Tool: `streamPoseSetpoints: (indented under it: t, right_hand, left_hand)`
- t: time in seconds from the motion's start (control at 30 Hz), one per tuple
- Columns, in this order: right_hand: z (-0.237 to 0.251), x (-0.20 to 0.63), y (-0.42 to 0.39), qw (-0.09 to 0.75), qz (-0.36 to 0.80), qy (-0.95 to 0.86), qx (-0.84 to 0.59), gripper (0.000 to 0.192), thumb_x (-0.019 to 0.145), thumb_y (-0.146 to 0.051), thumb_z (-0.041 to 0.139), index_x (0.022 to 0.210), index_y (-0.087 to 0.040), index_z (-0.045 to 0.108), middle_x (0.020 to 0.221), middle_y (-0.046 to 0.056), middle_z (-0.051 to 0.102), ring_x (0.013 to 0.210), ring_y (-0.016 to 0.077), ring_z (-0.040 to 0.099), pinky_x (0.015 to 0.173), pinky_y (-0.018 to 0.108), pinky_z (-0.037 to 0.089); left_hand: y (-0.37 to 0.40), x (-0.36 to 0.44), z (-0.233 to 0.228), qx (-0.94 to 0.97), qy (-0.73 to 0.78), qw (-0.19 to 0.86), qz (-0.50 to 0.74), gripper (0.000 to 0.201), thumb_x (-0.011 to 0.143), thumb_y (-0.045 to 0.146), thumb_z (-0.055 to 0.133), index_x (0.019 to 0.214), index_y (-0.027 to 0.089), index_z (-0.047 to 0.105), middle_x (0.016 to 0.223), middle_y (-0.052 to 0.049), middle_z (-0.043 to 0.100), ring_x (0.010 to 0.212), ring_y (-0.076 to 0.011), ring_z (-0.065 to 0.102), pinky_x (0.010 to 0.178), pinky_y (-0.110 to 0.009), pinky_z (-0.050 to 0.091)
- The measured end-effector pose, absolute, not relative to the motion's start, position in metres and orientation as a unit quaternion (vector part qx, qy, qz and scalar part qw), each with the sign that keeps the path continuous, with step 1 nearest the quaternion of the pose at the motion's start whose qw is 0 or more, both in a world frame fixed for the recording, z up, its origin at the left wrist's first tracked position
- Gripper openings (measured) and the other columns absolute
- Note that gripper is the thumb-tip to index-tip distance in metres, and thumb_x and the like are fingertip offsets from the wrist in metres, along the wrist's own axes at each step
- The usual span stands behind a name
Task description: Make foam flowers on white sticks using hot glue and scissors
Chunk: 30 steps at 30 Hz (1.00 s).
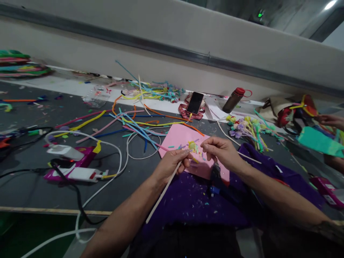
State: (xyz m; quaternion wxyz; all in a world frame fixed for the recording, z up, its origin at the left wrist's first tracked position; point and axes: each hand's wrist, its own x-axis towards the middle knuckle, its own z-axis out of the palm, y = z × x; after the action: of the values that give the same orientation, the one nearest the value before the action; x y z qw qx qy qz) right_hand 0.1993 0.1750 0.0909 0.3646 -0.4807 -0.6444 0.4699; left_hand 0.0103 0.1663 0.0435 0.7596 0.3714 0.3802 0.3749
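Note:
My left hand [172,163] grips a thin pale wooden stick [162,193] that slants down toward me. At the stick's top sits a small yellow foam flower bud [191,145]. My right hand [220,150] pinches at that bud with its fingertips closed. Both hands hover over a pink foam sheet [178,138] strewn with small coloured scraps. A glue gun [215,173] lies just under my right wrist, on purple cloth [188,200].
Long coloured foam strips [126,122] spread across the dark table. A power strip with plugs and cables [72,165] lies left. A phone on a stand [195,103], a brown bottle [233,100] and finished stick flowers [247,129] lie beyond. Another person's hand [330,121] works at right.

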Motion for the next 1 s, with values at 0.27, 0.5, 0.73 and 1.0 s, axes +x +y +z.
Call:
streamPoseSetpoints:
  t: [0.27,0.5,0.73,1.0]
  right_hand:
    - [0.096,0.197,0.185,0.31,0.421,-0.732,-0.437,0.041,0.071,-0.026,0.065,0.11,-0.018,0.054,0.093,0.004,0.06,0.065,0.0093,0.055,0.055,0.022,0.046]
    - [0.097,0.19,0.186,0.27,0.352,-0.811,-0.381,0.039,0.072,-0.027,0.065,0.11,-0.02,0.056,0.102,0.005,0.057,0.071,0.0105,0.057,0.058,0.023,0.046]
    - [0.095,0.19,0.186,0.26,0.358,-0.81,-0.385,0.033,0.073,-0.028,0.065,0.103,-0.018,0.058,0.095,0.004,0.057,0.069,0.0101,0.056,0.058,0.022,0.046]
    - [0.092,0.209,0.184,0.322,0.412,-0.723,-0.45,0.022,0.079,-0.03,0.057,0.095,-0.016,0.059,0.079,0.002,0.06,0.058,0.0088,0.056,0.046,0.019,0.042]
  left_hand:
    - [0.164,0.01,0.048,0.379,0.369,0.767,0.363,0.032,0.071,0.043,0.06,0.071,0.011,0.062,0.047,0.001,0.055,0.028,-0.0016,0.034,0.031,-0.016,0.015]
    - [0.164,0.011,0.046,0.397,0.364,0.771,0.34,0.034,0.072,0.044,0.058,0.071,0.01,0.061,0.047,0.0,0.056,0.028,-0.002,0.035,0.031,-0.016,0.016]
    - [0.164,0.011,0.045,0.393,0.362,0.776,0.337,0.032,0.074,0.041,0.058,0.072,0.01,0.064,0.047,0.0,0.056,0.029,-0.0015,0.034,0.032,-0.016,0.015]
    - [0.164,0.01,0.048,0.358,0.396,0.735,0.418,0.029,0.069,0.037,0.066,0.08,0.01,0.067,0.06,0.001,0.054,0.04,-0.0004,0.036,0.035,-0.015,0.019]
